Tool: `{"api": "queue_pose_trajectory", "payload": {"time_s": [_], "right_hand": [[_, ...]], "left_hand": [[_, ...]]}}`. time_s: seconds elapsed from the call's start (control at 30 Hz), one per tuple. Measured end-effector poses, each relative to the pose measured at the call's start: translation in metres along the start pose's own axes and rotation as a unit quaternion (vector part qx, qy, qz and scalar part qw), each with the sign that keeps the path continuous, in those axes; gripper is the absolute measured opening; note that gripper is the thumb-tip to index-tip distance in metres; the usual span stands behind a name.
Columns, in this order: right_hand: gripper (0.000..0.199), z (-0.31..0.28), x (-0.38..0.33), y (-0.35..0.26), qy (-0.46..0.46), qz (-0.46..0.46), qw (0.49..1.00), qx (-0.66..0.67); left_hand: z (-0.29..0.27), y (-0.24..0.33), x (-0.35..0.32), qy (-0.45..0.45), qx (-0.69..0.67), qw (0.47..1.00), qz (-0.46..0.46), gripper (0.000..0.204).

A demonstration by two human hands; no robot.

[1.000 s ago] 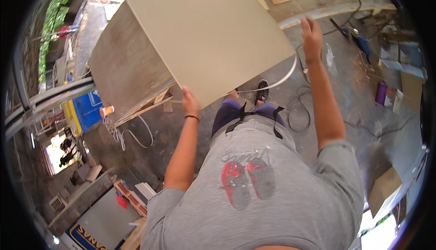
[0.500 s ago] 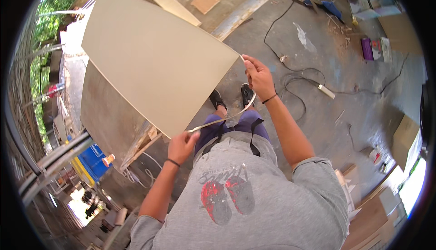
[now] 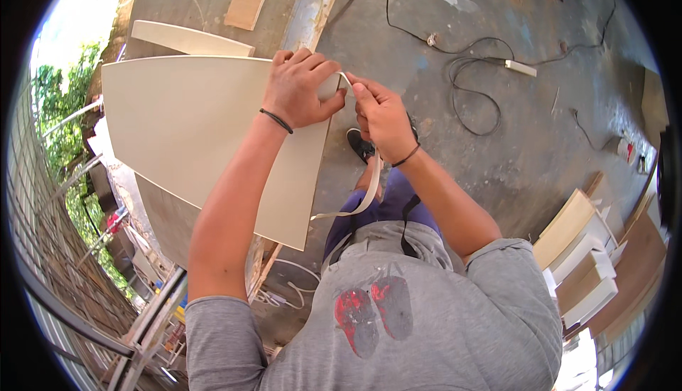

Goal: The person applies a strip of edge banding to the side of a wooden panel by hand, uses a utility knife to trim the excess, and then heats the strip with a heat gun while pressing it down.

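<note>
A large cream board [image 3: 185,117] with curved sides lies in front of me to the left. My left hand [image 3: 302,87] grips its far right corner, fingers bent over the far edge and thumb at the right edge. Just right of that corner, my right hand [image 3: 386,115] pinches a thin, pale strip of edge banding [image 3: 371,190]. The strip loops up between both hands at the corner. Its loose length hangs below my right hand and curves left toward the board's near right corner.
Beyond the board lie a narrow cream panel [image 3: 192,39] and a small square wood piece [image 3: 245,10]. A black cable [image 3: 477,92] with a white power strip [image 3: 521,68] runs over the floor at right. Boards [image 3: 568,231] are stacked at the lower right.
My left hand has moved from the board's near corner up to its far right corner. My right hand keeps the strip, now beside my left. The view has shifted and turned.
</note>
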State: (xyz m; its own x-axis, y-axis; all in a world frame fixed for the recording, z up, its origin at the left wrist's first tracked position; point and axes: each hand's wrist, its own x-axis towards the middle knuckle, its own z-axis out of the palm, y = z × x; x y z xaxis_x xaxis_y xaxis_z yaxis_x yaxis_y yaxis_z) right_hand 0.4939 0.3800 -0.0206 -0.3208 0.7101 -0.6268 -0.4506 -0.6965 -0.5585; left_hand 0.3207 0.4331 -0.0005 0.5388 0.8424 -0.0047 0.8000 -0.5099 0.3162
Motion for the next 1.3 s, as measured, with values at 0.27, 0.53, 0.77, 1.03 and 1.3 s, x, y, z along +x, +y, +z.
{"api": "queue_pose_trajectory", "payload": {"time_s": [0.27,0.53,0.77,1.03,1.3], "right_hand": [[0.031,0.017,-0.001,0.013,0.083,-0.119,0.979,-0.143],[0.032,0.012,-0.005,0.025,0.019,-0.065,0.996,0.057],[0.030,0.022,-0.009,0.036,0.055,-0.069,0.986,0.145],[0.033,0.032,-0.001,0.055,0.079,-0.155,0.983,0.067],[0.037,0.038,-0.029,0.076,0.046,-0.086,0.980,0.173]], "left_hand": [[-0.002,-0.003,-0.002,0.016,0.005,1.000,0.020,0.028],[0.002,-0.005,-0.001,0.024,-0.013,0.997,0.071,0.029],[0.000,-0.010,0.002,0.028,-0.054,0.994,0.095,0.026],[-0.002,0.014,0.023,-0.072,0.013,0.984,-0.162,0.046],[0.010,-0.002,0.017,-0.011,0.030,0.996,-0.089,0.036]]}}
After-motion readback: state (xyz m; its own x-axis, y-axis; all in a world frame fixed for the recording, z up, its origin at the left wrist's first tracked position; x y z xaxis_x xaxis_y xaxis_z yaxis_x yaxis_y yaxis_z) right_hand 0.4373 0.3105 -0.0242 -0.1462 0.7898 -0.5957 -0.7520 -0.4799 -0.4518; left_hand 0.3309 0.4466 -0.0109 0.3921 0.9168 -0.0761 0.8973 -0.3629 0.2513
